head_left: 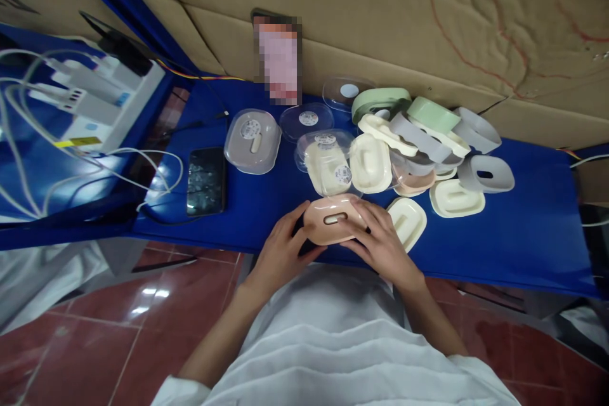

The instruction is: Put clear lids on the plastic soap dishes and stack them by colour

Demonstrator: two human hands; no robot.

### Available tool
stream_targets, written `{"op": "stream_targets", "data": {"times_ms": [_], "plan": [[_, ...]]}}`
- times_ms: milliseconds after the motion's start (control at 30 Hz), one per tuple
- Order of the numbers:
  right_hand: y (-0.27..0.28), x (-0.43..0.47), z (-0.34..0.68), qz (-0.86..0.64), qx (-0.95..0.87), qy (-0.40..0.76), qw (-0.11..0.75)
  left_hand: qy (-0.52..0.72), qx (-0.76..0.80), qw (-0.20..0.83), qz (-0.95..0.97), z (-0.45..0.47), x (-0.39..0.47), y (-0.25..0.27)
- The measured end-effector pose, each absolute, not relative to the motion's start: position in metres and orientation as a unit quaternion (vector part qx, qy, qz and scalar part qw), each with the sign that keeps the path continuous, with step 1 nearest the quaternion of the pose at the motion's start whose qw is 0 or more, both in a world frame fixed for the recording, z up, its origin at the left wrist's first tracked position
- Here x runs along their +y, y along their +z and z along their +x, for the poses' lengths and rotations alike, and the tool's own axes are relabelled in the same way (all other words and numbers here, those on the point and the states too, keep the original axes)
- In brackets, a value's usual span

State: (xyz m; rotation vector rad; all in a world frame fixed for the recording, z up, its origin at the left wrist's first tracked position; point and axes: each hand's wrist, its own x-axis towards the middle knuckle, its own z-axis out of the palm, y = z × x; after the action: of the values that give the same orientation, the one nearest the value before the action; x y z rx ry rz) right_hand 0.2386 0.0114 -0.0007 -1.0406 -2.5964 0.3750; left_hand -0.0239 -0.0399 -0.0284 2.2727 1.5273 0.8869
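Head view shows us both hands on a pink box [332, 221] at the near edge of the blue tabletop [523, 235]; our left hand [280, 247] cups its left end, fingers curled against the side; our right hand [380, 242] lies over its right end, fingers spread and pressing; a slot sits in the lid's middle; we judge it light, stiff, smooth plastic, likely a bit slippery, best gripped by the rounded ends; beyond it lie cream lids [370, 162], a grey box [252, 141] and a phone [205, 180].
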Motion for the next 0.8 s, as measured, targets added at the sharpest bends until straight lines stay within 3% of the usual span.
{"op": "stream_targets", "data": {"times_ms": [267, 400, 533, 667, 800], "plan": [[-0.001, 0.011, 0.251, -0.329, -0.922, 0.115, 0.168, 0.296, 0.519, 0.085, 0.797, -0.023, -0.045, -0.031], [0.013, 0.021, 0.226, -0.433, -0.876, 0.062, 0.204, 0.313, 0.527, 0.109, 0.783, -0.019, -0.043, -0.029], [0.014, 0.034, 0.179, -0.546, -0.822, 0.036, 0.157, 0.32, 0.545, 0.117, 0.766, -0.014, -0.04, -0.026], [0.012, 0.041, 0.175, -0.532, -0.829, 0.063, 0.161, 0.325, 0.549, 0.177, 0.749, -0.021, -0.041, -0.026], [0.021, 0.038, 0.219, -0.421, -0.875, 0.153, 0.184, 0.319, 0.555, 0.269, 0.72, -0.043, -0.04, -0.023]]}}
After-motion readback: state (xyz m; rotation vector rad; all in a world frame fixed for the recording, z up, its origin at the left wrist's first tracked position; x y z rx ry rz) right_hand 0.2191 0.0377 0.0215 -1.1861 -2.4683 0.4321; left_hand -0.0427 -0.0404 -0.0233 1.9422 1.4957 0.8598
